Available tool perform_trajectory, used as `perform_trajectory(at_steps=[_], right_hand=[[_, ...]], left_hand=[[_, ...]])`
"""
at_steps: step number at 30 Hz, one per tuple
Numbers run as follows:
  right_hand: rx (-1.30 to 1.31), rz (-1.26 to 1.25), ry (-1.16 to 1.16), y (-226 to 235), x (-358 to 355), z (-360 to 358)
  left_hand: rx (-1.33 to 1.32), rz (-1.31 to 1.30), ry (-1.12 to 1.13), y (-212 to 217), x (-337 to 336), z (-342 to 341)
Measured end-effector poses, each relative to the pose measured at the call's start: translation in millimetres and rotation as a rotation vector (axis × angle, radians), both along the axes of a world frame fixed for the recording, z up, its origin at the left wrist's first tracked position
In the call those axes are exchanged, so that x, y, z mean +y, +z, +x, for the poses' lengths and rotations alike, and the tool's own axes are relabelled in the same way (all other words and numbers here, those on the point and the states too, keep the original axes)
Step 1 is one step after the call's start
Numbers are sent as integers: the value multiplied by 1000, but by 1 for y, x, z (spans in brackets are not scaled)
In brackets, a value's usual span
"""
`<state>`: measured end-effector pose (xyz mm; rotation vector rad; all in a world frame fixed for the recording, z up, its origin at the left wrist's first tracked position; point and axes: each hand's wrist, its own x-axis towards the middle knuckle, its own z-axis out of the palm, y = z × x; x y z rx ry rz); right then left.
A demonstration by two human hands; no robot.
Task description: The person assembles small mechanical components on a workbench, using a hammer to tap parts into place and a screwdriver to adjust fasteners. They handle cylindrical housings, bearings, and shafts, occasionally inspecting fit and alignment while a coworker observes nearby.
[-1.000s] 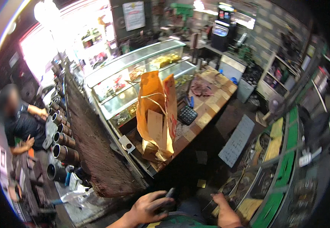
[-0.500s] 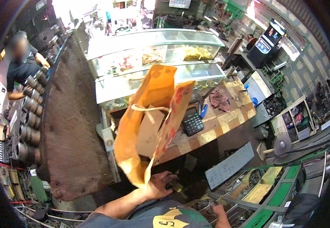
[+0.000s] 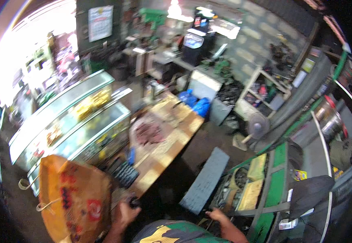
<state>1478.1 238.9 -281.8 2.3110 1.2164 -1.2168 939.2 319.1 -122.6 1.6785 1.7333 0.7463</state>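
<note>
An orange paper bag [image 3: 76, 198] with dark and red print and string handles stands large at the lower left, close to the camera. Beside its right edge is my left hand [image 3: 124, 210], with fingers curled around a small dark thing [image 3: 134, 202] too blurred to name. The bag covers most of my left forearm. My right hand [image 3: 215, 215] is low in the middle, next to the near end of a long grey board [image 3: 205, 180]. Its fingers are bent in; what they hold, if anything, cannot be made out.
Glass display cases [image 3: 68, 115] stand at the left. A patched wooden counter [image 3: 170, 139] bears a reddish cloth [image 3: 148, 133] and a dark calculator [image 3: 125, 174]. Blue bags [image 3: 201, 107] lie beyond it. A fan [image 3: 258, 126] and green-edged shelving [image 3: 273, 178] are at the right.
The view has swung to the right, so cases and counter now sit further left. The bag has turned its printed side to the camera and is lower left. The person at the left is out of view.
</note>
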Motion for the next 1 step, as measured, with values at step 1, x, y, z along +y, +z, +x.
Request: perform_trajectory(at_steps=[1], right_hand=[[104, 50, 43, -6, 1, 14]], left_hand=[[-71, -63, -27, -6, 14, 8]])
